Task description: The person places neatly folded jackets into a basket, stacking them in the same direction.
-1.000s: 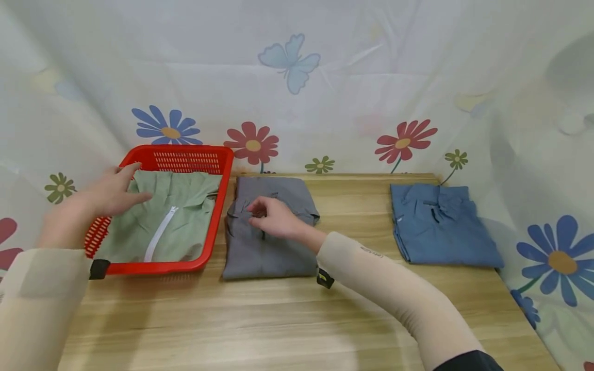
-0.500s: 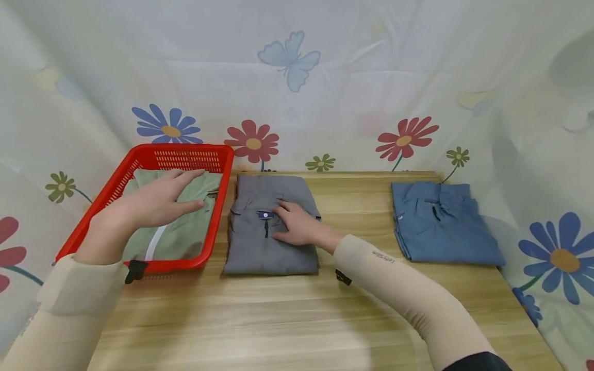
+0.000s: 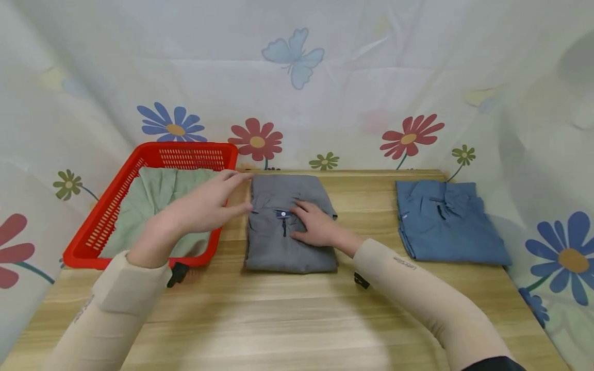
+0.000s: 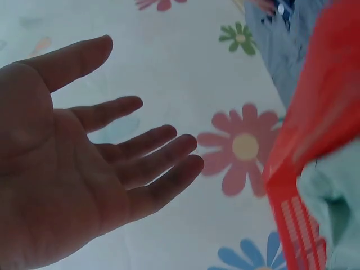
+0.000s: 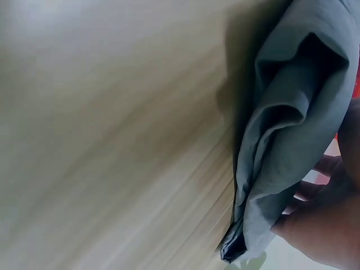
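Note:
A folded grey garment (image 3: 292, 252) with a short dark zip and a small label lies on the wooden table, right of the red basket. My right hand (image 3: 316, 225) rests on its upper right part, fingers spread beside the label. In the right wrist view, the same hand (image 5: 329, 216) lies against the layered, rumpled side of the grey cloth (image 5: 304, 135). My left hand (image 3: 204, 204) reaches across the basket's right rim, fingertips right at the garment's left edge. The left wrist view shows this hand (image 4: 107, 157) with fingers extended and nothing in the palm.
The red plastic basket (image 3: 99, 229) holds a folded light green garment (image 3: 153, 198). A folded blue garment (image 3: 447, 232) lies at the table's right side. Behind the wooden table (image 3: 260, 319) hangs a white flowered curtain (image 3: 352, 103).
My left hand has moved right, from the basket's left side to the grey garment's edge. My right hand has uncurled and settled on the grey garment, which has slid slightly right.

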### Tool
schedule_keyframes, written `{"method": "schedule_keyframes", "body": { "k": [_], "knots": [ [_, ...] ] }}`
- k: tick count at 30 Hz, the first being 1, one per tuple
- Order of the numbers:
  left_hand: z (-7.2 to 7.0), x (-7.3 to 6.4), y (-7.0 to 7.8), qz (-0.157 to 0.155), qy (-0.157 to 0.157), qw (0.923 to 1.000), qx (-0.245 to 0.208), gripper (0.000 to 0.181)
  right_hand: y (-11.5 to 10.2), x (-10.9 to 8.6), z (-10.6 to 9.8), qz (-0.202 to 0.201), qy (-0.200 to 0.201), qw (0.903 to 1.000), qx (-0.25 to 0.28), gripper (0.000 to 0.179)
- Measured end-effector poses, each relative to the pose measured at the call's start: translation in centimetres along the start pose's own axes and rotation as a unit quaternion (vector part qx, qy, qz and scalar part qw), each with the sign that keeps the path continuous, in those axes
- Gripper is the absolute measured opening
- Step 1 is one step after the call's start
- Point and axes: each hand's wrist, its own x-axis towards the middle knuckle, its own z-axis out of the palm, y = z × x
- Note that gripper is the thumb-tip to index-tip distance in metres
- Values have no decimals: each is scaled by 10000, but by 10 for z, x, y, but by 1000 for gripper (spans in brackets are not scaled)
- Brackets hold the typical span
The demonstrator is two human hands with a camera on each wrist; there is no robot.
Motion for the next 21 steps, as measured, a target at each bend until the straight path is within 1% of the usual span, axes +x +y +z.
{"method": "schedule_keyframes", "body": {
  "k": [2,5,9,11,14,18,21],
  "knots": [
    [10,5,5,-48,80,9999,-117,72,2,-4,-2,-18,32,10000,67,68],
    [31,13,11,-257,192,9992,-245,71,5,-10,-3,5,54,9998,170,68],
    [63,26,16,-513,129,9971,-541,72,10,-19,-5,65,100,9996,261,68],
    [77,32,15,-589,91,9956,-719,73,13,-21,-4,47,154,9995,289,67],
    [94,41,12,-758,101,9923,-975,75,16,-24,-3,28,200,9993,301,67],
    [112,50,6,-890,208,9879,-1250,76,19,-29,-5,-4,248,9992,322,67],
    [124,55,2,-967,299,9827,-1552,76,20,-35,-8,-33,252,9988,427,67]
  ]
}}
